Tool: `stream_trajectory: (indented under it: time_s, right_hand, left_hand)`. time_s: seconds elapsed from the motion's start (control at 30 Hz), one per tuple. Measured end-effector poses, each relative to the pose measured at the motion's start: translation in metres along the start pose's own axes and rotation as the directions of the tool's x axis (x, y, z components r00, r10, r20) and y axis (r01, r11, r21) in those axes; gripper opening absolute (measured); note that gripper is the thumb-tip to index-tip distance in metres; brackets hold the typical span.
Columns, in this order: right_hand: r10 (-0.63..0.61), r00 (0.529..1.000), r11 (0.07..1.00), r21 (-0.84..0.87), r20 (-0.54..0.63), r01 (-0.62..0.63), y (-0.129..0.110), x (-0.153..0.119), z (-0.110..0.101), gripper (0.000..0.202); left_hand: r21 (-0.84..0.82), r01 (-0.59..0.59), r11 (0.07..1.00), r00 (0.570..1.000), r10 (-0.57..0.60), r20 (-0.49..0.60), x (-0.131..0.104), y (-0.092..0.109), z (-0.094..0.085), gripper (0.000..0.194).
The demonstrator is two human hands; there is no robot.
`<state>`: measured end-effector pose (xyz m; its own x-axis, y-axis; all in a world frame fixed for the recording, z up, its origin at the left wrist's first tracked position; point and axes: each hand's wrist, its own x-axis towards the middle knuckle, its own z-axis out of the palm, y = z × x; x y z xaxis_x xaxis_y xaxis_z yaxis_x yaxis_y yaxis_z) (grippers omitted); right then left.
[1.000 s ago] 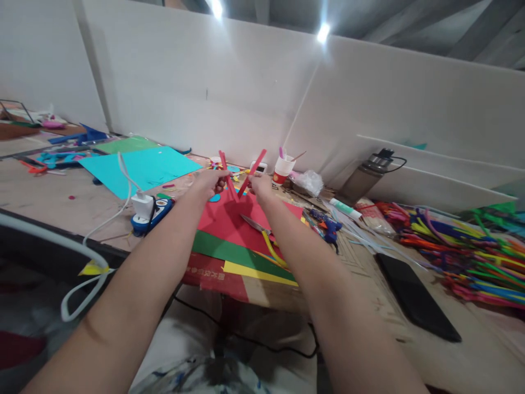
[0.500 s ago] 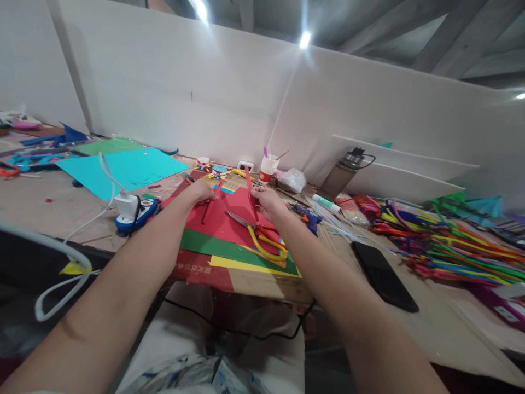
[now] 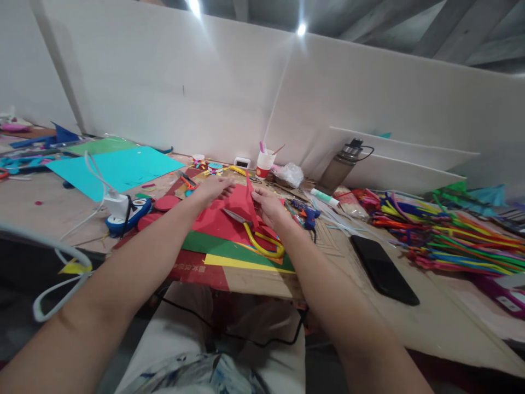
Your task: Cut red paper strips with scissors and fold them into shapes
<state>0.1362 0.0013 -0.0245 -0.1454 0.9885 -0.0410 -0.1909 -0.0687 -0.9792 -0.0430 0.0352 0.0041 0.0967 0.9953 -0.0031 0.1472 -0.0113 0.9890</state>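
Note:
My right hand (image 3: 266,205) pinches a narrow red paper strip (image 3: 250,197) that stands up from the stacked sheets. My left hand (image 3: 215,189) hovers at the left over red paper (image 3: 211,221), its fingers stretched out towards the strip and apparently holding nothing. Scissors with yellow handles (image 3: 264,249) lie on the pile, just in front of my right hand, with their blades pointing left. Beneath the red paper are a green sheet (image 3: 200,242) and a yellow sheet (image 3: 246,264). Red paper discs (image 3: 167,203) are beside my left forearm.
A paper cup (image 3: 266,163) stands by the wall, near a tilted dark bottle (image 3: 340,167). A blue glue gun (image 3: 310,217), a phone (image 3: 383,268) and many pipe cleaners (image 3: 459,243) lie to the right. A blue-and-white power strip (image 3: 129,216) and a turquoise sheet (image 3: 115,169) are on the left.
My left hand has moved right, closer to my right hand, and its fingers have straightened. Red discs now show beside my left forearm. My right hand still holds the strip.

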Motion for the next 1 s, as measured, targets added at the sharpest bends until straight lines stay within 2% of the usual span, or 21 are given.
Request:
stream_trajectory:
  time_s: [0.07,0.1,0.23,0.37,0.47,0.6,0.67,0.73,0.8,0.9,1.0]
  right_hand:
    - [-0.017,0.999,1.0,0.007,0.028,0.017,-0.002,-0.002,0.0,0.015]
    - [-0.021,0.999,1.0,0.008,0.041,0.02,-0.003,-0.003,0.001,0.015]
    - [-0.043,0.995,0.999,-0.002,0.093,0.043,-0.005,-0.008,0.002,0.022]
    - [-0.067,0.993,0.997,-0.039,0.097,0.071,-0.002,-0.009,0.001,0.03]
    - [-0.114,0.993,0.972,-0.203,0.038,0.12,0.001,-0.005,0.001,0.029]
    - [-0.268,0.962,0.866,-0.449,-0.046,0.219,0.004,0.0,0.0,0.024]
    - [-0.32,0.944,0.81,-0.539,-0.078,0.23,0.003,-0.002,0.001,0.024]
    - [-0.292,0.955,0.756,-0.625,-0.057,0.194,0.001,-0.006,0.003,0.019]
    - [-0.209,0.978,0.722,-0.675,-0.001,0.153,-0.003,-0.011,0.005,0.019]
    - [-0.142,0.99,0.713,-0.691,0.024,0.119,-0.007,-0.013,0.004,0.027]
    - [-0.141,0.989,0.696,-0.714,-0.039,0.071,-0.007,-0.007,-0.006,0.026]
  left_hand:
    - [-0.165,0.131,0.977,0.981,-0.104,0.162,-0.009,0.0,0.016,0.031]
    - [-0.219,0.164,0.962,0.971,-0.118,0.207,-0.012,-0.001,0.022,0.031]
    - [-0.361,0.097,0.927,0.967,-0.003,0.254,-0.017,-0.001,0.028,0.023]
    - [-0.388,0.072,0.919,0.959,0.042,0.279,-0.017,-0.001,0.027,0.022]
    - [-0.323,0.033,0.946,0.966,0.052,0.253,-0.017,0.0,0.029,0.015]
    - [-0.242,-0.033,0.97,0.979,0.08,0.186,-0.02,0.001,0.032,0.003]
    - [-0.246,-0.042,0.968,0.987,0.079,0.143,-0.021,0.001,0.034,0.003]
    - [-0.28,-0.035,0.959,0.992,0.068,0.106,-0.02,0.001,0.035,0.006]
    - [-0.32,-0.025,0.947,0.997,0.049,0.064,-0.017,0.002,0.034,0.011]
    - [-0.35,-0.051,0.935,0.998,0.059,0.012,-0.011,0.007,0.022,0.017]
    - [-0.259,-0.145,0.955,0.986,0.117,-0.122,-0.003,0.015,-0.009,0.024]
